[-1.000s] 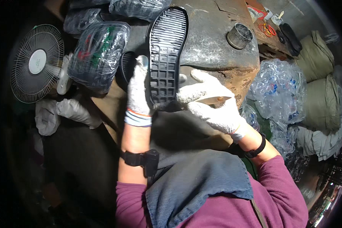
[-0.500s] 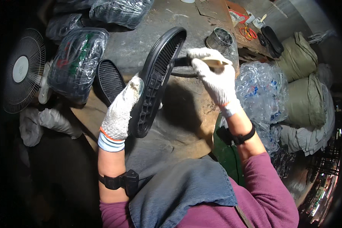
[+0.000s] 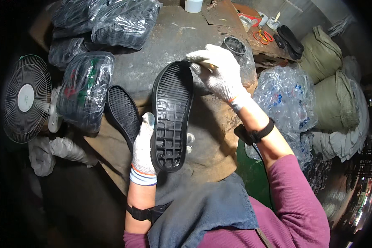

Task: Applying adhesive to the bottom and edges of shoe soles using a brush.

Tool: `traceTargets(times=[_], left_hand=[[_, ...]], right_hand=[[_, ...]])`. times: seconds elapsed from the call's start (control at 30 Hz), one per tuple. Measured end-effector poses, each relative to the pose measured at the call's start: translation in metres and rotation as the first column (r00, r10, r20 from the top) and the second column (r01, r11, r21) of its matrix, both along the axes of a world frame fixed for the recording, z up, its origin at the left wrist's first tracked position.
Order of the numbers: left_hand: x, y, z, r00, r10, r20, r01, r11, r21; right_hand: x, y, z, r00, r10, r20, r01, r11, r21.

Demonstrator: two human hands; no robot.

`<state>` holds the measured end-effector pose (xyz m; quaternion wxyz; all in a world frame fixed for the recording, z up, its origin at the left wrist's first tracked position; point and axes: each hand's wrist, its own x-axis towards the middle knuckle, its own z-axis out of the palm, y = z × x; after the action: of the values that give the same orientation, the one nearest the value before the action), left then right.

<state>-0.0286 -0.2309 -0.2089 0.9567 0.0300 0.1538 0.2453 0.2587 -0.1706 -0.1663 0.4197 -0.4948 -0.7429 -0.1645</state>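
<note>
A black rubber shoe sole point(image 3: 171, 111) is held up with its gridded inner side facing me. My left hand point(image 3: 144, 146), in a white work glove, grips its heel end from the left. My right hand point(image 3: 217, 71), also gloved, holds a pale wooden-handled brush point(image 3: 206, 65) at the toe end of the sole. A second black sole point(image 3: 122, 111) lies flat on the worn grey worktop point(image 3: 169, 37) just left of the held one.
A metal tin point(image 3: 234, 44) stands on the worktop behind my right hand. Plastic-wrapped bundles of soles point(image 3: 84, 89) lie at left, beside a fan point(image 3: 25, 99). Clear plastic bags point(image 3: 283, 95) and tan sacks point(image 3: 337, 103) are piled at right. Scissors point(image 3: 262, 36) and a white container point(image 3: 193, 5) sit farther back.
The sole has turned from edge-on to face me flat and dropped lower. My right hand with the brush has come to its toe end.
</note>
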Motion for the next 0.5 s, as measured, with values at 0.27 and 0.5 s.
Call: traceTargets(times=[0.27, 0.5], left_hand=[[0.006, 0.006, -0.005, 0.961, 0.142, 0.236, -0.143, 0.990, -0.016], [0.010, 0.001, -0.010, 0.948, 0.093, 0.304, -0.086, 0.996, -0.037]], right_hand=[[-0.035, 0.007, -0.007, 0.683, 0.144, -0.717, -0.313, 0.943, -0.109], [-0.038, -0.008, -0.033, 0.927, 0.176, -0.332, -0.231, 0.964, -0.132]])
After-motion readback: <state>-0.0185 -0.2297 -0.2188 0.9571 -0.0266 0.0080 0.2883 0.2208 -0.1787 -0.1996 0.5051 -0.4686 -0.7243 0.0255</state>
